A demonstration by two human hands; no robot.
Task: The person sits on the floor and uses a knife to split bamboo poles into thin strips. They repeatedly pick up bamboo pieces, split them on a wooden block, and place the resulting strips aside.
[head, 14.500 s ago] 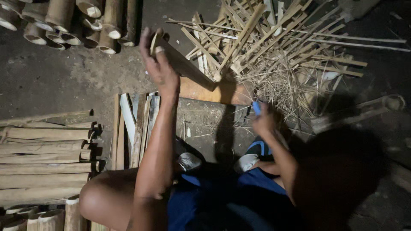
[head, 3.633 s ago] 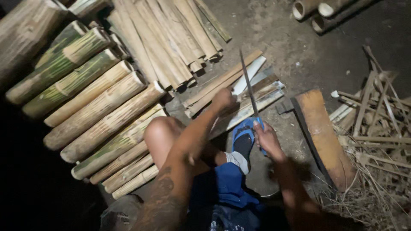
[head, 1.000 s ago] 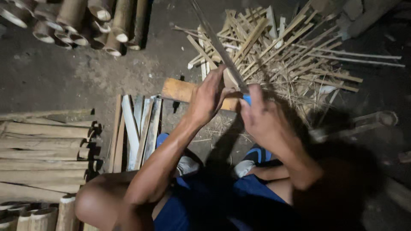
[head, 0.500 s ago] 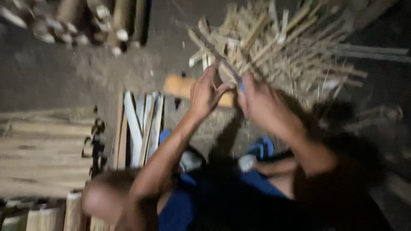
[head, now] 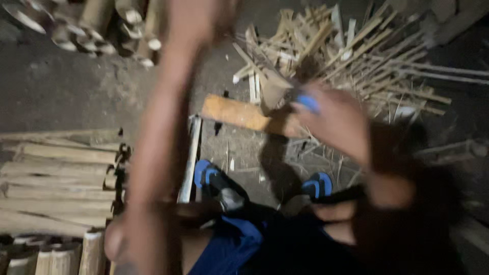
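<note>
Left hand (head: pixel 201 20) now raised, grip unclear; right hand (head: pixel 333 119) still gripping blue-handled blade (head: pixel 277 89).

split bamboo strips (head: pixel 351 51) heaped on the ground, cut bamboo poles (head: pixel 56 178) stacked apart.

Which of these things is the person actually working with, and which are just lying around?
In use: right hand gripping a blue-handled blade; wooden block beneath it; left hand raised, blurred.

Lying about: heap of bamboo strips; stacked bamboo poles; cut bamboo tubes; blue sandals.
</note>
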